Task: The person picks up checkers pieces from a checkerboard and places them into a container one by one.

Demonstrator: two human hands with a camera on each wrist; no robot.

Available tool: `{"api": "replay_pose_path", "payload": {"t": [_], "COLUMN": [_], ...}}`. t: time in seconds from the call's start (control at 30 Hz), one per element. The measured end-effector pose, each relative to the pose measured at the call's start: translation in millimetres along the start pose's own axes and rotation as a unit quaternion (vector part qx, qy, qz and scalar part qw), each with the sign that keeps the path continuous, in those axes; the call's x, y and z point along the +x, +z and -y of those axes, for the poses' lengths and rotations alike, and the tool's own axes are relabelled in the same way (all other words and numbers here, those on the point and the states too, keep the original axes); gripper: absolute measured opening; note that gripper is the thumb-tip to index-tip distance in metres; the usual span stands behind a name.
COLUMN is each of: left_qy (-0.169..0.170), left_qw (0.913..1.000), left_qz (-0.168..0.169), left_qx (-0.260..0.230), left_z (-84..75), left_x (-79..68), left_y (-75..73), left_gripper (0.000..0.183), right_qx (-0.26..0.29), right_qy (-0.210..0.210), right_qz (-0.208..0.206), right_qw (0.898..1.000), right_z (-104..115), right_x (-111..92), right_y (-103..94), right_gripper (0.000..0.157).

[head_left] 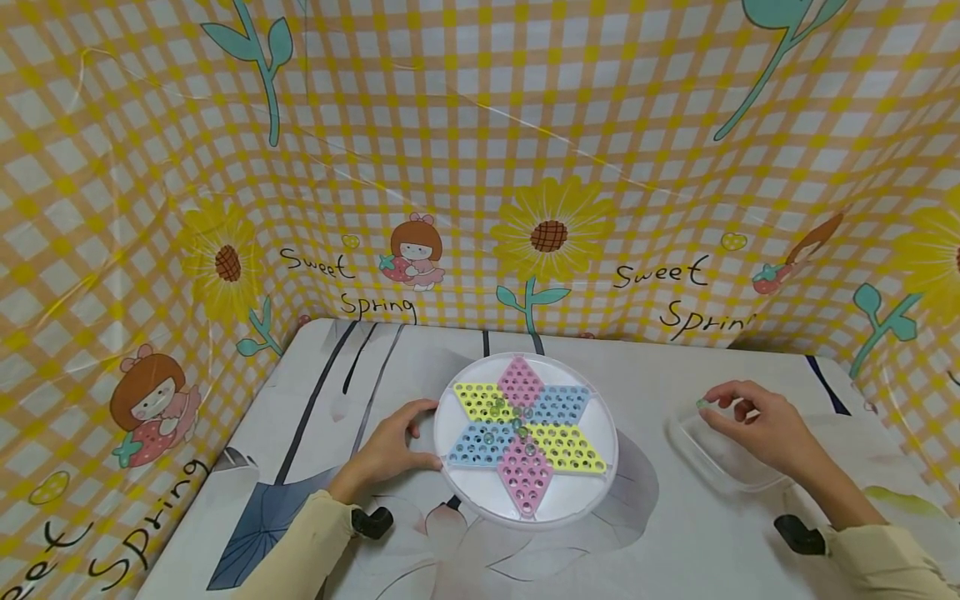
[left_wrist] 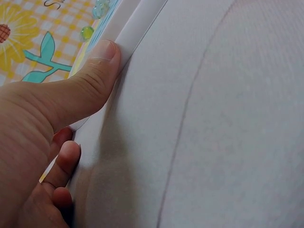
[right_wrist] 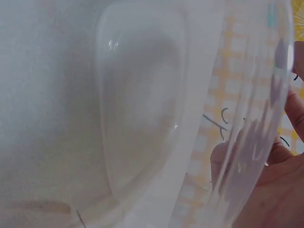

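A round white Chinese checkers board [head_left: 480, 492] with a pink, yellow and blue star lies on the table, several glass marbles [head_left: 517, 423] near the star's middle. My left hand [head_left: 390, 446] grips its left rim, thumb and index finger spread along the edge. In the left wrist view the thumb [left_wrist: 90, 78] presses on the white rim, the other fingers curled lower down. My right hand [head_left: 761, 425] pinches a small green marble [head_left: 702, 403] between thumb and index finger, above a clear plastic container [head_left: 686, 446]. The container's transparent wall [right_wrist: 256, 114] partly covers that hand in the right wrist view.
The table [head_left: 645, 542] has a white cover printed with flowers and dark lines. A yellow checked cloth [head_left: 465, 125] with sunflowers and lettering hangs behind and at both sides. Black wrist devices [head_left: 372, 522] sit at both sleeves.
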State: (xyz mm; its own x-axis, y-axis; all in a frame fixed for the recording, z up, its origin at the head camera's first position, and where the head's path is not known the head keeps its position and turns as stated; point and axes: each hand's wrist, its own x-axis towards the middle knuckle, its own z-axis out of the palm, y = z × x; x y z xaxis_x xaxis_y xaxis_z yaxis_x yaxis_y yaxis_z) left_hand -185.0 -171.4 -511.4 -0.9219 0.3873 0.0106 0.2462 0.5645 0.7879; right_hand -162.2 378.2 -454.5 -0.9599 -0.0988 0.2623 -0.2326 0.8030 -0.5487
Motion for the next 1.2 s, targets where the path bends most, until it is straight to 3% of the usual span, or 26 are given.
{"api": "replay_pose_path", "payload": {"t": [0.4,0.77,1.2], "left_qy": [0.000,0.000,0.004], "left_qw": [1.0000,1.0000,1.0000], "left_qz": [-0.002,-0.004,-0.003], "left_qx": [0.005,0.001,0.006], "left_z": [2.8,4.6,2.0], "left_x": [0.8,1.6,1.7], "left_y": [1.5,1.5,0.7], "left_gripper": [0.091,0.091,0.090], "right_qx": [-0.007,-0.005,-0.011], "right_qy": [0.005,0.022,0.033], "right_qz": [0.005,0.020,0.044], "right_qw": [1.000,1.000,0.998], "right_z": [-4.0,-3.8,-2.0], "right_x": [-1.7,0.5,2.8], "right_y": [5.0,3.1,2.0], "right_gripper": [0.021,0.051,0.055]}}
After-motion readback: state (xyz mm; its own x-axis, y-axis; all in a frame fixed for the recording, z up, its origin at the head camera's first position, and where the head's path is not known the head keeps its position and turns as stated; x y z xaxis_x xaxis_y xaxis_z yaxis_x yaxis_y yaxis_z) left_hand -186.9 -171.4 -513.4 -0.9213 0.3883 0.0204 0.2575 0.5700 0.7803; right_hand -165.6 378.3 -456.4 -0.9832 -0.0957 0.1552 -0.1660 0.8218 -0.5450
